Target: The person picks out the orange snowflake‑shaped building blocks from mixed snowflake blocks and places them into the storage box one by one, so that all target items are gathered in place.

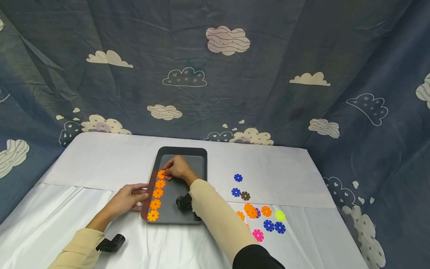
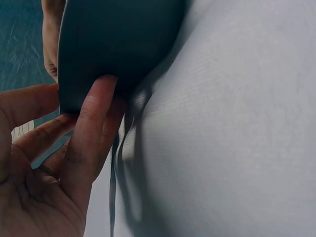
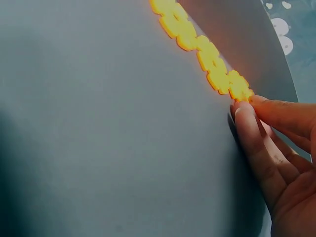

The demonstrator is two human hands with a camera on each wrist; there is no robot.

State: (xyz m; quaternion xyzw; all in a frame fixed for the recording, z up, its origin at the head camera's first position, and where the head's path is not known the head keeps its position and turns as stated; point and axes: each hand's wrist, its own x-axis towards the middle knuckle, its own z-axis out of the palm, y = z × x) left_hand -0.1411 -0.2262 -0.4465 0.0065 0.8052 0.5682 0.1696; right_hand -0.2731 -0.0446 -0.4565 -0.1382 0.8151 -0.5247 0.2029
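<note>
In the head view, flower-shaped orange plastic discs [image 1: 158, 193] form a line along the left side of a dark grey baking tray [image 1: 183, 221]. At the far end of that line my right hand [image 1: 177, 167] pinches the last orange disc [image 3: 239, 86] between thumb and fingertips, and it touches the disc beside it. My left hand [image 1: 126, 198] holds the tray's left rim. The left wrist view shows one digit of the left hand [image 2: 64, 163] against the outer wall [image 2: 118, 44] and others at the rim edge.
Right of the tray, loose flower discs lie on the white cloth [image 1: 302, 231]: blue discs [image 1: 269, 225], a brown disc [image 1: 245, 196], a pink disc [image 1: 258, 235], a yellow-green disc [image 1: 280, 215] and overlapping orange discs [image 1: 250, 210]. A dark cloud-print curtain [image 1: 262, 97] hangs behind.
</note>
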